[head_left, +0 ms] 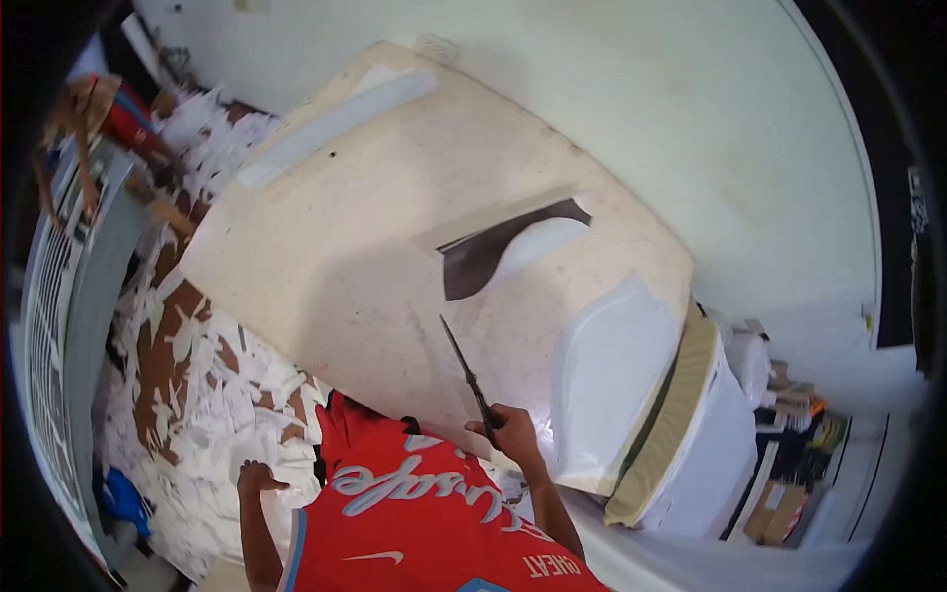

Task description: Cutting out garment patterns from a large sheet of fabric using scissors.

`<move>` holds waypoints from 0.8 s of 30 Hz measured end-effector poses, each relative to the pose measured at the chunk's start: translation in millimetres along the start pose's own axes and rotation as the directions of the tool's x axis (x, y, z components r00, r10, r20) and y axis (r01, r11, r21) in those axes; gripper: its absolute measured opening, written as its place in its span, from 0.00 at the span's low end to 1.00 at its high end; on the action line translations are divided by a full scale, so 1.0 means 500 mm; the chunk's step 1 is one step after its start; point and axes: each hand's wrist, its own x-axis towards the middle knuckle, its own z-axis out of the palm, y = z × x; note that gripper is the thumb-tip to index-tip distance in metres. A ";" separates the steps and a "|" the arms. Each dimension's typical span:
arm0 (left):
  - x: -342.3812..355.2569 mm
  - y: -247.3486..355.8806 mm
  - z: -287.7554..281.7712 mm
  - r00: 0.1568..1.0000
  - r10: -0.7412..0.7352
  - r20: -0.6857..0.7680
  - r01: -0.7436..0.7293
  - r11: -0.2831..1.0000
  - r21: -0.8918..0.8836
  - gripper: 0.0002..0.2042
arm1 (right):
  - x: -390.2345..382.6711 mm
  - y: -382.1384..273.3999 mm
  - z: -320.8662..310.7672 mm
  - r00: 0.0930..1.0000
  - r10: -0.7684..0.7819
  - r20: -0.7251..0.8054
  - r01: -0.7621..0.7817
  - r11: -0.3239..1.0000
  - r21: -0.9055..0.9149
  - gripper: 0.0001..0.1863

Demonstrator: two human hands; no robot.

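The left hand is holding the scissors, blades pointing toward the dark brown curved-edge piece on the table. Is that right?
Not quite: in the head view, the right hand, not the left hand, holds the scissors. The blades do point toward the dark brown curved-edge piece on the table.

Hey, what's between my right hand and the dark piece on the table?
Head view: the scissors in your right hand, pointing toward the dark piece, over bare tabletop.

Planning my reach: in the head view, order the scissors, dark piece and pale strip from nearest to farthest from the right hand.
1. Scissors, held in the right hand.
2. Dark piece, ahead on the table.
3. Pale strip, along the table's far-left edge.
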 end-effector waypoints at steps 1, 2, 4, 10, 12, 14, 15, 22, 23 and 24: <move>0.015 0.001 -0.030 0.972 -0.005 -0.236 -0.054 0.968 -0.244 0.21 | -0.015 -0.006 0.003 1.000 -0.004 -0.006 0.004 1.000 0.021 0.31; 0.054 0.006 -0.070 0.887 -0.046 -0.460 -0.184 0.878 -0.442 0.19 | -0.024 -0.011 0.006 1.000 0.009 -0.030 -0.008 1.000 0.024 0.31; -0.048 0.222 -0.406 0.657 -0.079 -0.750 -0.496 0.703 -0.509 0.08 | -0.039 -0.005 0.027 0.991 0.041 -0.130 -0.031 0.997 0.077 0.26; 0.047 0.663 -0.742 -0.028 0.535 -0.844 -0.686 0.604 0.406 0.20 | -0.112 -0.012 0.064 0.951 0.057 -0.305 -0.001 0.984 0.179 0.29; 0.039 0.763 -0.725 0.346 0.659 -0.668 -0.518 0.728 0.449 0.22 | -0.145 -0.009 0.066 0.908 0.041 -0.417 0.011 0.992 0.122 0.28; -0.046 0.829 -0.731 0.449 0.712 -0.539 -0.460 0.702 0.544 0.22 | -0.166 0.011 0.073 0.828 0.038 -0.559 0.010 0.997 0.082 0.27; -0.075 0.846 -0.737 0.423 0.806 -0.413 -0.752 0.567 0.336 0.19 | -0.174 0.018 0.079 0.815 0.064 -0.576 -0.003 0.994 0.107 0.27; 0.084 0.847 -0.792 -0.117 0.897 -0.426 -0.561 0.294 0.774 0.13 | -0.243 0.023 0.176 0.646 0.353 -0.677 -0.037 0.900 0.434 0.23; 0.102 0.833 -0.780 -0.116 0.902 -0.416 -0.559 0.286 0.778 0.13 | -0.248 0.034 0.193 0.660 0.366 -0.656 -0.049 0.892 0.449 0.22; 0.109 0.820 -0.763 -0.057 0.850 -0.524 -0.499 0.431 0.752 0.13 | -0.250 0.038 0.210 0.667 0.387 -0.636 -0.064 0.881 0.469 0.21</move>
